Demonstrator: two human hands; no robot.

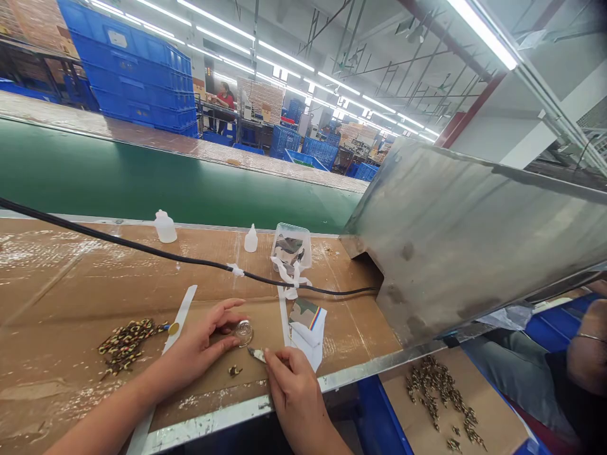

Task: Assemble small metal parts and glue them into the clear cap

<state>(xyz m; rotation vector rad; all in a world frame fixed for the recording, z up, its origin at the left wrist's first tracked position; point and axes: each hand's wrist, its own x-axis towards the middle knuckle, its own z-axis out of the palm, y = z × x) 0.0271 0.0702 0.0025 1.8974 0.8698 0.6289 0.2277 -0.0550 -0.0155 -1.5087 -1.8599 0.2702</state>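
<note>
My left hand [211, 338] has its thumb and fingers around the edge of a small round clear dish [243, 332] on the brown table covering. My right hand [296, 385], near the table's front edge, pinches a small pale tool with a dark tip [257, 354], which points toward the dish. Between the hands lies a small dark-and-yellow piece [234, 371]. A pile of similar pieces [127, 344] sits left of my left hand. Beyond my right hand are a camouflage-pattern cloth [304, 312] and a white cloth [310, 341].
Two white bottles [165, 227] [251, 239] and a clear tub [291, 246] stand behind a black cable [180, 258]. A large metal housing [474, 240] rises at right. More pieces [441, 388] lie lower right, beside a seated person. A green conveyor [142, 177] runs behind.
</note>
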